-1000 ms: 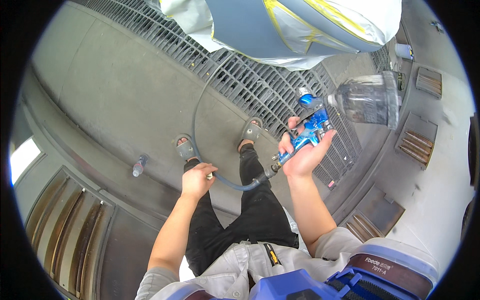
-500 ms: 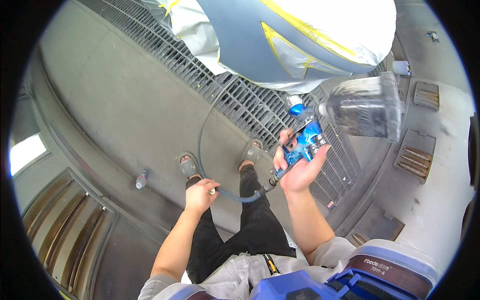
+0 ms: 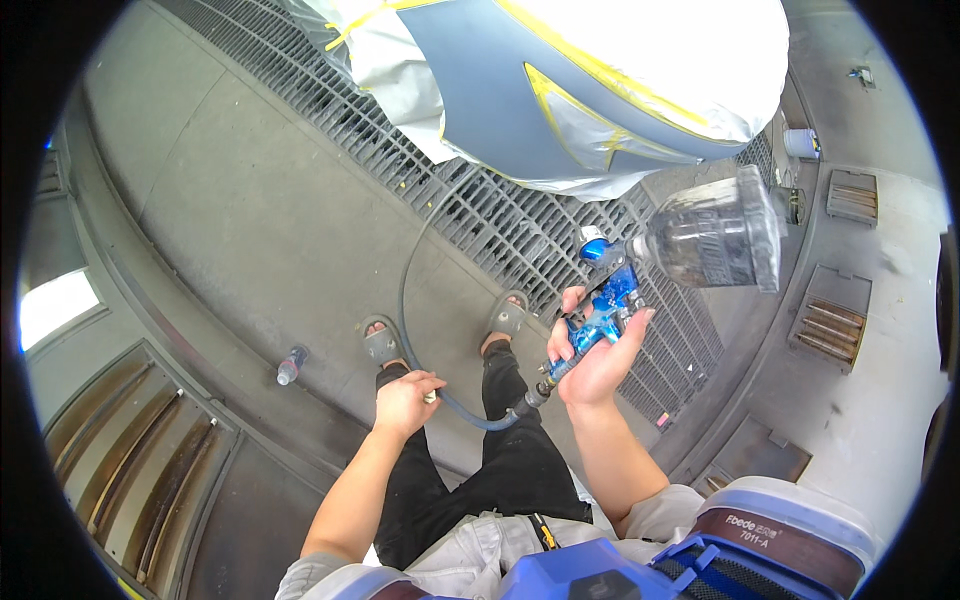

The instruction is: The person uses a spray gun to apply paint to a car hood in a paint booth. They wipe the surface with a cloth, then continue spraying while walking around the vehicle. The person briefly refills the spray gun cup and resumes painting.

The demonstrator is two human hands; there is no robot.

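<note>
My right hand (image 3: 602, 375) is closed around the blue grip of a spray gun (image 3: 608, 318), held tilted over the floor grating. A dark, translucent paint cup (image 3: 708, 235) sticks out to the right from the gun's head. From the gun's lower end a grey-blue air hose (image 3: 478, 420) curves to my left hand (image 3: 407, 402), which is closed on it in front of my legs. A small pale thing (image 3: 431, 397) shows at the left fingers; its kind is unclear. Beyond the gun stands a grey car body panel (image 3: 495, 95), apart from it.
White masking sheet (image 3: 690, 50) and yellow tape (image 3: 610, 75) border the panel. Metal floor grating (image 3: 480, 215) runs beneath it. The hose loops up the left past my sandals. A plastic bottle (image 3: 291, 366) is on the floor at left; a white bucket (image 3: 800, 143) stands far right.
The spray gun and its cup have come down slightly toward me, tilting a little in my right hand. My left hand stays on the hose. The view has shifted slightly.
</note>
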